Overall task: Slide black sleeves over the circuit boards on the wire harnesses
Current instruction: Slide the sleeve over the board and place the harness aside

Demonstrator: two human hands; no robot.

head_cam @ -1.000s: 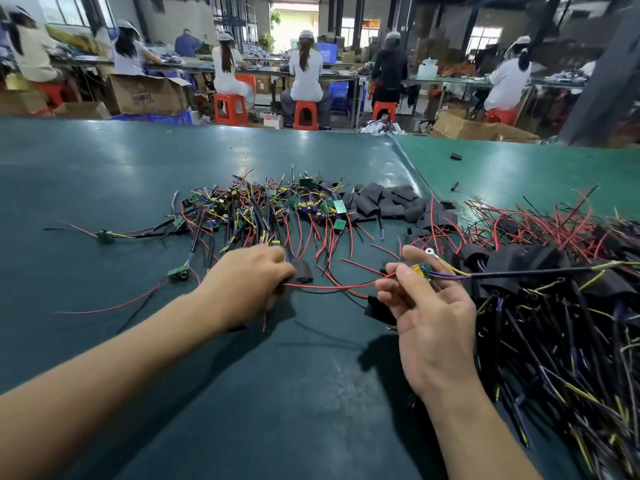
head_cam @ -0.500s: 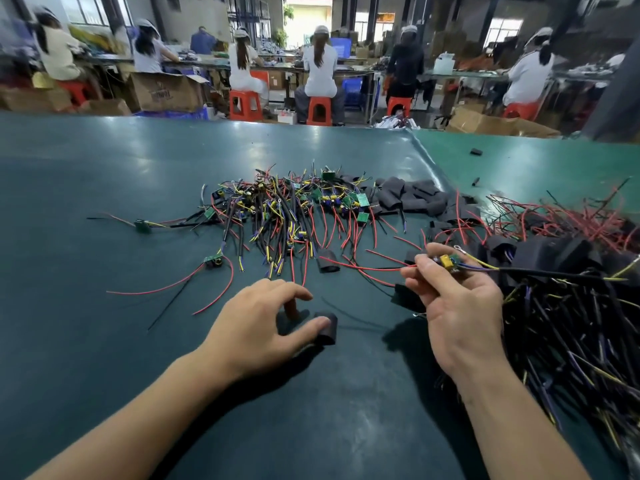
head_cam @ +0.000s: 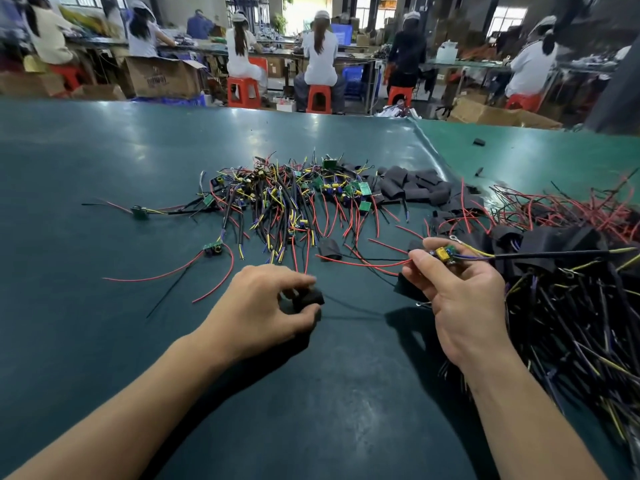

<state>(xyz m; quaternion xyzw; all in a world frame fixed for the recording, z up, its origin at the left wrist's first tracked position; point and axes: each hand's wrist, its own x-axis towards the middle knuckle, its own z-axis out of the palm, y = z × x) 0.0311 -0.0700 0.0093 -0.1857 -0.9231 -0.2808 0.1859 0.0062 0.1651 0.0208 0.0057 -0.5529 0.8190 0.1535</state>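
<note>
My left hand point(head_cam: 263, 306) pinches a short black sleeve point(head_cam: 308, 297) between thumb and fingers, just above the green table point(head_cam: 104, 161). My right hand point(head_cam: 460, 299) holds a small circuit board point(head_cam: 444, 254) with a yellow part at its fingertips; red wires trail left from it and a black cable with yellow ends runs right. The sleeve and the board are apart, about a hand's width. Another loose black sleeve point(head_cam: 329, 248) lies on the table beyond my left hand.
A tangle of bare harnesses point(head_cam: 284, 199) lies mid-table, with a heap of black sleeves point(head_cam: 412, 187) behind it to the right. Sleeved harnesses point(head_cam: 568, 271) are piled at the right edge. Two stray harnesses point(head_cam: 213, 249) lie left. Seated people work at benches behind.
My left hand has drawn back from the harness pile toward me with a black sleeve pinched in it. My right hand has kept the board at about the same place.
</note>
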